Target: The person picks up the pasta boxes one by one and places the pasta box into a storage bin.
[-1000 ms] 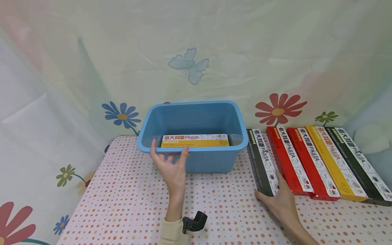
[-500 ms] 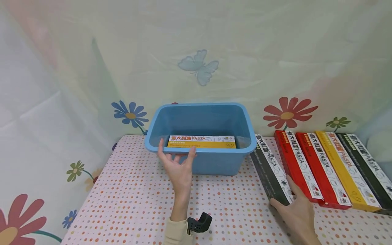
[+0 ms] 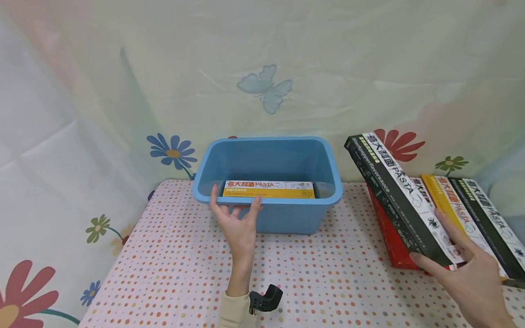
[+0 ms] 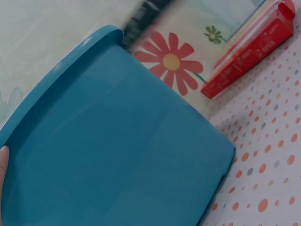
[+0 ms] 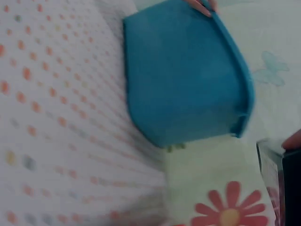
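Note:
In the head view the right hand [image 3: 471, 269] grips the near end of a black pasta box [image 3: 404, 200], held tilted above the red boxes with its far end raised. The left hand [image 3: 238, 228] holds the front rim of a blue bin [image 3: 287, 216], thumb and a finger over the edge. Inside the bin lies a yellow pasta box [image 3: 268, 189]. The right wrist view shows part of the black box [image 5: 292, 183] at its right edge, with a fingertip on it. The left wrist view is mostly the bin's side [image 4: 108, 136].
On the right of the dotted table [image 3: 311, 282] lie a red box [image 3: 391, 241], a second red one mostly covered by the raised box, a yellow box [image 3: 455, 200] and another black box [image 3: 492, 223]. A patterned cloth [image 3: 197, 82] hangs behind.
The right hand has lifted the black box off the table and moved it to the right, over the red boxes. The left hand keeps its hold on the bin's rim.

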### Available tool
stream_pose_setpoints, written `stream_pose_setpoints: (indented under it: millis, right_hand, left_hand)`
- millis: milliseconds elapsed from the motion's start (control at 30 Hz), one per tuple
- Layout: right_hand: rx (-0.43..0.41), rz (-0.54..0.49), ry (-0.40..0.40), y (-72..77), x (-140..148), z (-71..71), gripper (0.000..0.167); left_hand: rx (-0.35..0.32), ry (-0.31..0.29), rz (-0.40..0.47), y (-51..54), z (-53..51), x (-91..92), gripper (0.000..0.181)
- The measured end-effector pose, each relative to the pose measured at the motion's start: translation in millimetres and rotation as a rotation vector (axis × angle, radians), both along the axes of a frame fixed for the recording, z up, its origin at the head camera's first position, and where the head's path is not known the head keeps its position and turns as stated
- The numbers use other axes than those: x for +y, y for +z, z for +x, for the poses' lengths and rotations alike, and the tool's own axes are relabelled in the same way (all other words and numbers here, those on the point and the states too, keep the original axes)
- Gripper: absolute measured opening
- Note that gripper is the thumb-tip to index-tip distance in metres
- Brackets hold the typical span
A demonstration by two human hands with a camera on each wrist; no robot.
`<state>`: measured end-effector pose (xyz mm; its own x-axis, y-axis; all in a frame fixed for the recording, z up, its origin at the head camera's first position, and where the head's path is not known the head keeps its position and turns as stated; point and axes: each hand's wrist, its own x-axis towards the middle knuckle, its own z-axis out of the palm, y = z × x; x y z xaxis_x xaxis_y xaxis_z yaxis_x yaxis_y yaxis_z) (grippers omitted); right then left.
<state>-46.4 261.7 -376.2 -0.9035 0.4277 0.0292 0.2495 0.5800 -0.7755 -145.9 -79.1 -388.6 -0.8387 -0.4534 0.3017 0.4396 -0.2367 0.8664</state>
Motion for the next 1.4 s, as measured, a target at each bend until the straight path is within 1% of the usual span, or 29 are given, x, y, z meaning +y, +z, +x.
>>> stream_pose_setpoints:
  millis: [67,133,200,333,500,633,700,800,900,1033,1133,1267,1400]
  right_hand:
    - [0.11,0.071,0.08,9.4,5,-5.8,0.091]
    - [0.172,0.098,0.153,20.7,5,-15.6,0.092]
    - [0.223,0.101,0.242,29.5,3,-28.2,0.094]
    - [0.282,0.105,0.445,45.9,-8,-59.6,0.096]
    - [0.293,0.13,0.663,64.2,-30,-99.3,0.093]
    - [0.272,0.152,0.835,83.7,-47,-128.5,0.089]
    - [0.227,0.14,0.918,94.2,-56,-141.4,0.088]
    - [0.134,0.137,1.008,104.6,-69,-158.0,0.085]
    - [0.063,0.181,1.062,106.2,-81,-171.2,0.083]
    - [0.038,0.216,1.175,98.7,-95,-185.6,0.081]
    - [0.026,0.213,1.254,92.4,-104,-194.2,0.079]
    - [0.014,0.227,1.307,85.4,-115,-205.5,0.078]
    - [-0.012,0.23,1.349,79.9,-123,-216.1,0.077]
  left_hand:
    - [-0.002,0.004,-0.005,-0.2,0.0,-1.2,0.101]
    - [-0.008,0.007,-0.013,-0.6,-0.2,-2.1,0.101]
    - [-0.016,0.01,-0.019,-1.4,0.0,-2.7,0.101]
    - [-0.025,0.012,-0.02,-3.1,0.2,-2.8,0.101]
    - [-0.023,0.005,-0.015,-4.2,-0.4,-1.0,0.101]
    - [-0.022,-0.001,-0.012,-3.9,-0.8,0.6,0.102]
    - [-0.026,0.001,-0.012,-3.3,-0.9,1.6,0.102]
    - [-0.032,0.005,-0.007,-2.6,-1.0,2.4,0.101]
    - [-0.036,0.003,-0.003,-2.6,-1.1,2.6,0.102]
    - [-0.025,-0.006,0.006,-3.3,-1.3,1.5,0.103]
    - [-0.01,-0.011,0.014,-3.7,-1.9,0.5,0.103]
    - [0.003,-0.01,0.017,-4.0,-2.3,-0.5,0.102]
    - [-0.008,-0.001,0.014,-3.5,-1.4,-0.6,0.102]
